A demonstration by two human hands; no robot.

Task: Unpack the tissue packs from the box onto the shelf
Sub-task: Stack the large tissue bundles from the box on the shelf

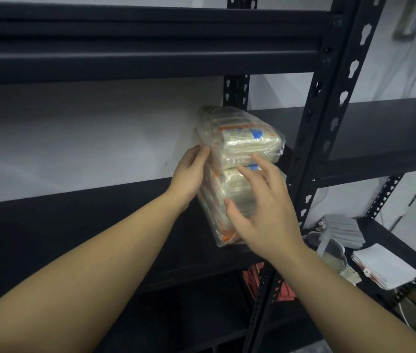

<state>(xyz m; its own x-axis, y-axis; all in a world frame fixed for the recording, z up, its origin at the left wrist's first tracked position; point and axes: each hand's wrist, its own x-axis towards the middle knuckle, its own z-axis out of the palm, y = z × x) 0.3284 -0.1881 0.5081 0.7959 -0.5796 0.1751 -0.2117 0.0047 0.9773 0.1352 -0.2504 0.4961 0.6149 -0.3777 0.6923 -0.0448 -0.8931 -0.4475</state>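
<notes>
We judge the step in hand to be the placing of packs: two clear-plastic-wrapped bundles of cream tissue packs with orange and blue labels stand stacked on the black metal shelf [74,225], hard by its right upright post [329,123]. The upper bundle [242,138] lies on the lower bundle [217,207], slightly askew and overhanging toward the post.

The left hand [189,174] rests against the left side of the stack, its fingertips [203,151] touching the wrapper of the upper bundle, fingers only lightly bent; we read it as steadying, not clasping. The right hand [260,210] lies over the front of the lower bundle with fingers spread and relaxed, the fingertips reaching the lower edge of the upper bundle. Neither hand grips.

The box is not in view. The next move, in our judgement, calls for squaring the upper bundle over the lower, then withdrawing both hands without dragging the slippery wrapper, so the stack does not topple forward.
</notes>
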